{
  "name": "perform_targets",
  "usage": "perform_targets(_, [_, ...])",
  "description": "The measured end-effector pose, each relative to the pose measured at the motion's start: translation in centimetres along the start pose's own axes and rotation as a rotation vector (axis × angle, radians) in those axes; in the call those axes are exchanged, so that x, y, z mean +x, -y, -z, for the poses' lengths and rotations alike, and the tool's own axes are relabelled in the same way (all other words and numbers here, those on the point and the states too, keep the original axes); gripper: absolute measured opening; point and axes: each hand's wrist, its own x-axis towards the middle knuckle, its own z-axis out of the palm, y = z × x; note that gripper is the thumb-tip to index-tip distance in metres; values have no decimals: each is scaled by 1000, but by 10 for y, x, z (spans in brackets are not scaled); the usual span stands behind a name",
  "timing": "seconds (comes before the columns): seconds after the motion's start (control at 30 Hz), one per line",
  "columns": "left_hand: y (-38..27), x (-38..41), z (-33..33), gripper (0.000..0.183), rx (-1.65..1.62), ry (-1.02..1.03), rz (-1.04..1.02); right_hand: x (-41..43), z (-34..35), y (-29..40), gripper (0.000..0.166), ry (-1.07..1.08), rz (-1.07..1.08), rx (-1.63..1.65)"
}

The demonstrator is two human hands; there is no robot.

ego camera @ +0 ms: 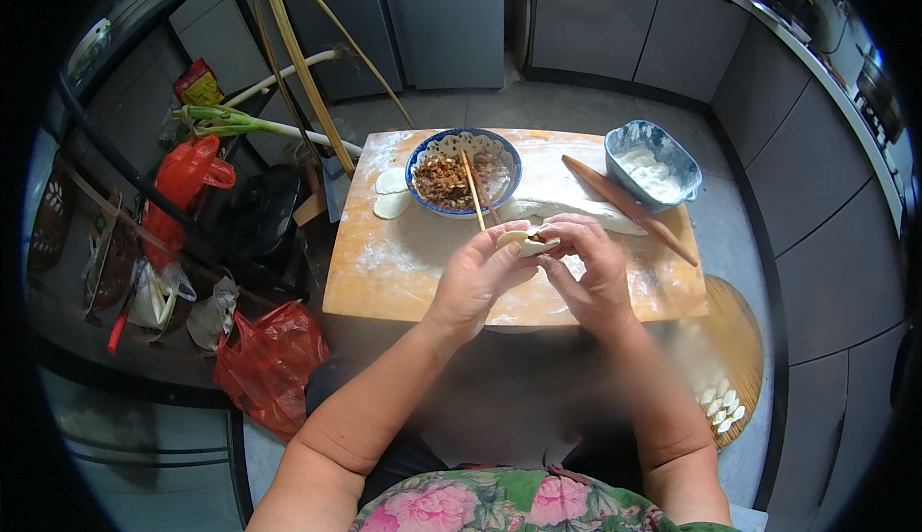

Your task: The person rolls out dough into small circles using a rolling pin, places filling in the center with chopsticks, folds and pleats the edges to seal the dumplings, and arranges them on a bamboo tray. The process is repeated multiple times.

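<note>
A round dough wrapper (531,246) with dark filling showing in its gap is held between my hands, partly folded, above the front of a floured wooden board (382,287). My left hand (481,273) supports it from the left, thumb on its near side. On the right edge, the fingers and thumb of my right hand (589,265) pinch the dough. Just beyond stands a blue-rimmed bowl (463,172) of minced filling, with a pair of chopsticks (473,190) leaning in it. Two flat dough wrappers (391,193) lie left of the bowl.
Right of the bowl, a long dough roll (573,214) lies beside a tapered wooden rolling pin (630,209). A blue dish (653,165) holds flour. Several finished dumplings (720,406) sit on a round woven tray (727,345) low at right. A rack (155,197) with bags and leeks stands left.
</note>
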Motion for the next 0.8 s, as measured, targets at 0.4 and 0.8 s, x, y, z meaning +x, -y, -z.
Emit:
perform_targets(0.4, [2,1,1,31,-83,-12,40,-4,-7,0,17,-43,56,-147])
perform_targets(0.8, [-8,-2,-5,32,-46,22,69,-4,0,-7,29,10,-179,515])
